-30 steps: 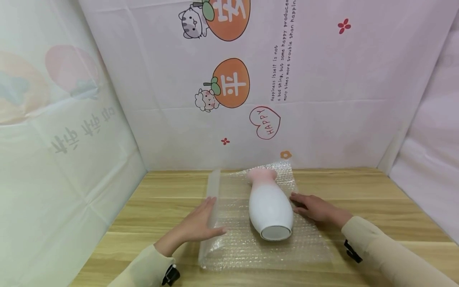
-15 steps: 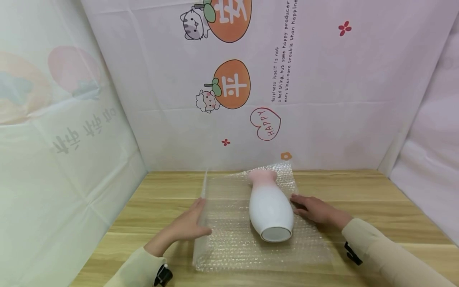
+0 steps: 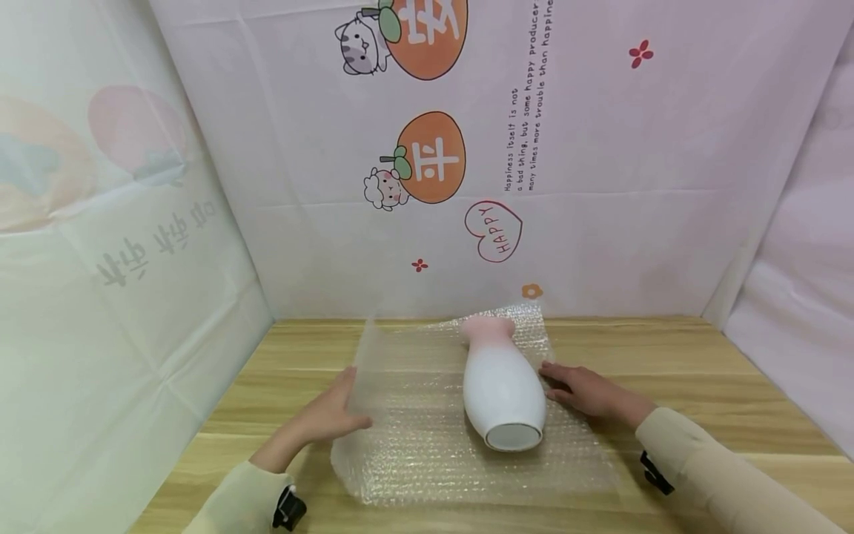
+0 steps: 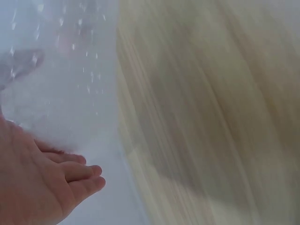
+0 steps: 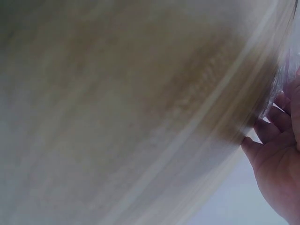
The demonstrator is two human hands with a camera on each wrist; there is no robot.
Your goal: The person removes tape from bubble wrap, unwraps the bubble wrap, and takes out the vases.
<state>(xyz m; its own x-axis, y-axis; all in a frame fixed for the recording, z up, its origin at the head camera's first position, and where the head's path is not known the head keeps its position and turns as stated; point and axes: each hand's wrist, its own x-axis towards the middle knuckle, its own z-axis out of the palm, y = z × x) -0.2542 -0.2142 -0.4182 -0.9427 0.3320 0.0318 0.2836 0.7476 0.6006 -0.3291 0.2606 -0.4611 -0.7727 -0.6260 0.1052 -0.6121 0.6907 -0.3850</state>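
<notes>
A sheet of clear bubble wrap lies spread on the table, its left edge raised as a flap. On it, a vase lies on its side, white with a pink neck pointing away and its base toward me. My left hand grips the raised left edge. In the left wrist view the thumb shows through the plastic, with the fingers on the near side. My right hand holds the right edge beside the vase. Crinkled plastic shows at its fingers in the right wrist view.
The wood-grain table runs back to a printed white cloth. More cloth hangs at the left and the right. Wood surface shows on both sides of the sheet.
My left hand has moved left with the bubble wrap's edge, and the fold has opened out, so more of the sheet lies spread. The vase and my right hand have stayed in place.
</notes>
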